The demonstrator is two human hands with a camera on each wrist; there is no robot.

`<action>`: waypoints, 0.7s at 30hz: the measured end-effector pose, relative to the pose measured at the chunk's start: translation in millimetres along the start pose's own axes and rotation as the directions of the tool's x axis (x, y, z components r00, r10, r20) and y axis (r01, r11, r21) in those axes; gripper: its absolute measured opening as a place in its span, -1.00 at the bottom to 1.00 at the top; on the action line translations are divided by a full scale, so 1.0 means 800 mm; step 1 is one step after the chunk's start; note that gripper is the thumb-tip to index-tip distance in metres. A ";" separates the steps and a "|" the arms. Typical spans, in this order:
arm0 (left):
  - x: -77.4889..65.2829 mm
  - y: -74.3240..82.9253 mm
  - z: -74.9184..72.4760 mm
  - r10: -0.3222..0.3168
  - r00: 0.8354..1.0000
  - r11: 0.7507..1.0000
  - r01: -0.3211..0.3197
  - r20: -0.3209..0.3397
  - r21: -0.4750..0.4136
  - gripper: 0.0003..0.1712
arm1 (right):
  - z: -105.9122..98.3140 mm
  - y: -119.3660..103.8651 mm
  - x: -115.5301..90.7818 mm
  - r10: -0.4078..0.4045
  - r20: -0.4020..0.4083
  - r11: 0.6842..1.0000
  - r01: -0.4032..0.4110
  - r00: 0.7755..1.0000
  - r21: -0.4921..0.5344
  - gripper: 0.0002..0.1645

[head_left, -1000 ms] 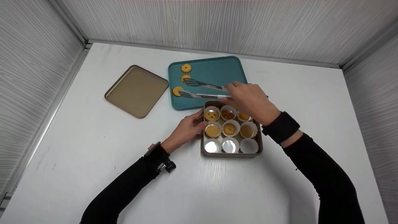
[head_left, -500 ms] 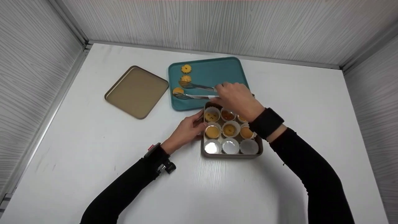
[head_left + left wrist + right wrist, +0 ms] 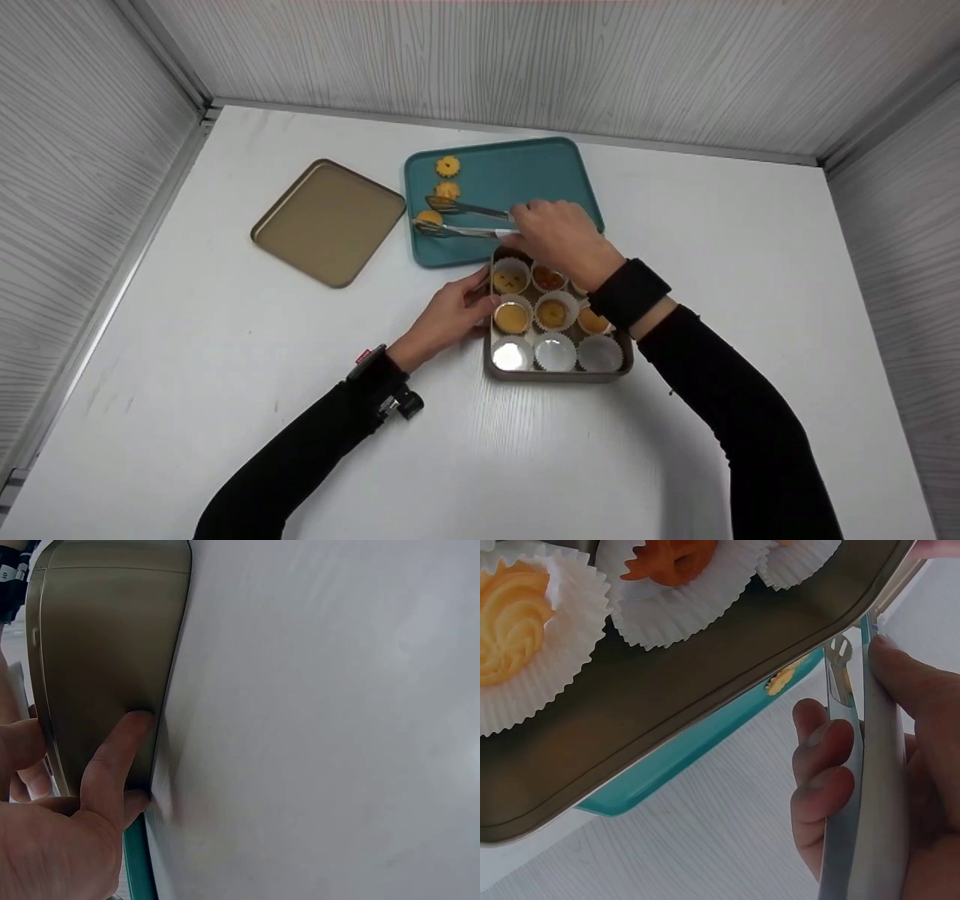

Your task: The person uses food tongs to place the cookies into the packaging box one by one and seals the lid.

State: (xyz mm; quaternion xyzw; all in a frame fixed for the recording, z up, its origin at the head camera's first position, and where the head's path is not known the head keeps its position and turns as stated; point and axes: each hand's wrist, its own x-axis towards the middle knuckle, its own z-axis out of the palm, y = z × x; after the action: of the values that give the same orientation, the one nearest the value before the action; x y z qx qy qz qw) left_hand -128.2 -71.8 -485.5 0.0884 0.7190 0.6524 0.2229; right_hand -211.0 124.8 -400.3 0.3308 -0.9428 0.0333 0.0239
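Observation:
My left hand [image 3: 446, 319] grips the left side of a gold cookie tin [image 3: 559, 377], thumb at the rim and fingers against the outer wall [image 3: 105, 637]. The tin holds rows of white paper cups, most with cookies; the front row's cups [image 3: 556, 352] have none. Reaching over the tin's far side, my right hand [image 3: 562, 240] holds metal serving tongs [image 3: 476, 232]. Their spread tips lie over the teal tray [image 3: 517, 169], on either side of a round yellow cookie [image 3: 429, 217]. The upper tip sits just below a ruffled cookie [image 3: 448, 190]. Above is a flower-shaped cookie [image 3: 448, 166].
A flat gold square lid or tray [image 3: 330, 221] lies left of the teal tray, its corner close to the tray's edge. The tin stands directly in front of the teal tray on the white table [image 3: 375, 465]. Pale wood-grain panels [image 3: 487, 60] wall the back and sides.
My right hand and the tongs have moved left. The upper tip has slid from over the ruffled cookie to below it, beside the round cookie. The left hand and tin have stayed put.

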 end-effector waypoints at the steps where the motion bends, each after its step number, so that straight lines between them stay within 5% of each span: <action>1: 0.000 0.000 0.000 -0.001 1.000 1.000 0.001 0.000 -0.004 -0.22 | 0.000 0.000 0.000 0.002 0.000 1.000 -0.002 1.000 0.001 -0.51; 21: 0.000 0.000 0.001 0.019 1.000 1.000 -0.019 0.011 -0.023 -0.22 | 0.000 0.014 -0.026 -0.014 -0.061 1.000 0.016 0.998 0.021 -0.60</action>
State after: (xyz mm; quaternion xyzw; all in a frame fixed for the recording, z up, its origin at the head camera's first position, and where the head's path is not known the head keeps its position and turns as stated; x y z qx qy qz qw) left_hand -128.1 -70.9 -485.5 0.0962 0.7095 0.6620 0.2217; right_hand -201.8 146.8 -402.1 0.3369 -0.9387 0.0536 0.0494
